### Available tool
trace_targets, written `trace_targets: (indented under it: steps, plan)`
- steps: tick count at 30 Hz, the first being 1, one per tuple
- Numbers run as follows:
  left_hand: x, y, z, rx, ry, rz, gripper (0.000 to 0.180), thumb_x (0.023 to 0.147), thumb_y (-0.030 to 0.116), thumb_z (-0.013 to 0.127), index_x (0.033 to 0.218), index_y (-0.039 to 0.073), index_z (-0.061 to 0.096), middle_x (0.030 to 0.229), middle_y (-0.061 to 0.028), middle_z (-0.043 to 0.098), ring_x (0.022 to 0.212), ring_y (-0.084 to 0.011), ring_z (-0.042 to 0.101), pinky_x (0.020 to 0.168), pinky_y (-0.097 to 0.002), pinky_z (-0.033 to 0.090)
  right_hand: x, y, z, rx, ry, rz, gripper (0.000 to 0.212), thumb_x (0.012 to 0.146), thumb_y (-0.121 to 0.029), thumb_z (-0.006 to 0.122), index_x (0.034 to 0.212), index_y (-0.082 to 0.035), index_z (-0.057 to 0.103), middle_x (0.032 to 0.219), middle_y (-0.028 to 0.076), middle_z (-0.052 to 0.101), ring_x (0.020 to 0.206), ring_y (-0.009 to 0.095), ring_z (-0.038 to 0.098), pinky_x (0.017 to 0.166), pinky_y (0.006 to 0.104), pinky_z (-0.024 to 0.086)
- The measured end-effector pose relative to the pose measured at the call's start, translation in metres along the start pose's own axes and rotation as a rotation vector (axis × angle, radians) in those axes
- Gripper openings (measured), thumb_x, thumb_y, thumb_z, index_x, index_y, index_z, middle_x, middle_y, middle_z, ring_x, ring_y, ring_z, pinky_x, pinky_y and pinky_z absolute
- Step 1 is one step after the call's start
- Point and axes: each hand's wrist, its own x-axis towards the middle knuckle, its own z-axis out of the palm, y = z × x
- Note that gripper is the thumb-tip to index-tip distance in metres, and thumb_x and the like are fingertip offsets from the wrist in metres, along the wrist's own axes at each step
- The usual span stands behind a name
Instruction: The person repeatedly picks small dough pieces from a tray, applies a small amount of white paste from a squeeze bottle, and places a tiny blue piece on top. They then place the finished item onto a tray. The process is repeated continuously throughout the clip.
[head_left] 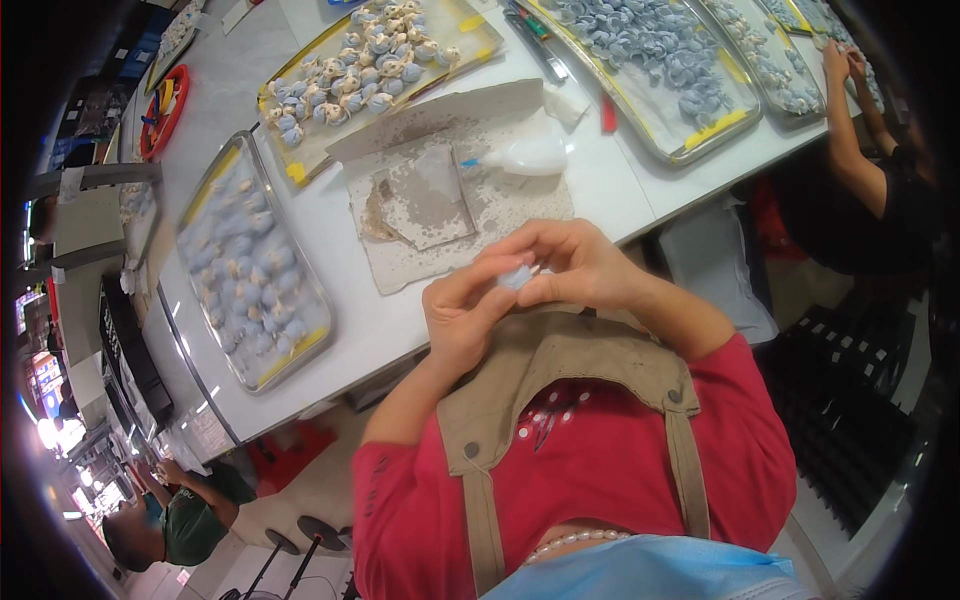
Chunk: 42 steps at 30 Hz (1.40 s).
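Observation:
Close in front of my chest, my left hand [464,312] and my right hand [575,265] meet, fingertips pinched around a small pale-blue shell-like piece [515,277]. Its underside is hidden by the fingers. Just beyond the hands lies a stained cardboard sheet [520,212] with a smaller, blotched board [437,205] on it. On the cardboard, a white squeeze bottle [532,157] rests on its side, its thin blue nozzle pointing left.
Left of the cardboard stands a tray of round blue-grey pieces [248,262]. Behind it is a tray of blue-and-cream pieces [360,72]; far right, a tray of loose blue shells [655,55]. Pens and a blade-like tool [540,45] lie between. Other people work at both sides.

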Motion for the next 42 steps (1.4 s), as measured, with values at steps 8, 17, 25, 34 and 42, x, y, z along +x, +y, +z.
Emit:
trace_targets:
  steps: [8, 17, 25, 34, 42]
  plan:
    - [0.003, -0.005, 0.002, -0.094, 0.067, 0.088, 0.025, 0.082, -0.004, 0.054, 0.108, -0.005, 0.057, 0.111, -0.0159, 0.059, 0.099, -0.0183, 0.057, 0.087, -0.0292, 0.045, 0.003, 0.003, 0.006, 0.264, 0.026, 0.049, 0.042, 0.084, -0.007, 0.055, 0.124, 0.003, 0.045, 0.118, 0.010, 0.052, 0.106, 0.015, 0.049, 0.091, 0.0294, 0.041]
    - [-0.002, 0.025, -0.012, 0.584, 0.124, 0.074, 0.022, 0.078, -0.001, 0.061, 0.099, 0.002, 0.064, 0.097, -0.0079, 0.066, 0.085, -0.0162, 0.063, 0.074, -0.0252, 0.049, 0.008, 0.014, 0.012, 0.091, 0.077, -0.057, 0.041, 0.080, 0.002, 0.052, 0.120, 0.004, 0.048, 0.123, 0.014, 0.051, 0.113, 0.020, 0.049, 0.098, 0.0344, 0.037]
    - [-0.016, 0.097, -0.128, 1.779, 0.709, 0.505, 0.015, 0.072, 0.007, 0.065, 0.087, 0.004, 0.063, 0.086, -0.0108, 0.065, 0.080, -0.0280, 0.062, 0.071, -0.0343, 0.049, 0.015, 0.006, -0.036, -0.888, 0.643, -0.575, 0.026, 0.078, 0.003, 0.056, 0.104, 0.000, 0.060, 0.105, 0.012, 0.061, 0.103, 0.022, 0.056, 0.093, 0.0312, 0.038]
    - [0.135, 0.099, -0.174, 1.824, 0.581, 0.344, 0.022, 0.073, 0.010, 0.057, 0.094, 0.006, 0.059, 0.099, -0.0144, 0.058, 0.090, -0.0307, 0.058, 0.077, -0.0407, 0.047, 0.033, 0.035, -0.066, -1.049, 0.828, -0.487, 0.030, 0.083, -0.013, 0.058, 0.111, -0.003, 0.053, 0.113, 0.010, 0.054, 0.106, 0.023, 0.048, 0.089, 0.0330, 0.037]
    - [0.140, 0.099, -0.173, 1.663, 0.586, 0.449, 0.019, 0.072, 0.000, 0.057, 0.091, 0.003, 0.057, 0.093, -0.0144, 0.053, 0.083, -0.0271, 0.059, 0.070, -0.0375, 0.049, 0.033, 0.029, -0.051, -1.105, 0.750, -0.366, 0.033, 0.086, -0.012, 0.055, 0.117, 0.000, 0.051, 0.114, 0.012, 0.054, 0.100, 0.021, 0.051, 0.085, 0.0295, 0.039]
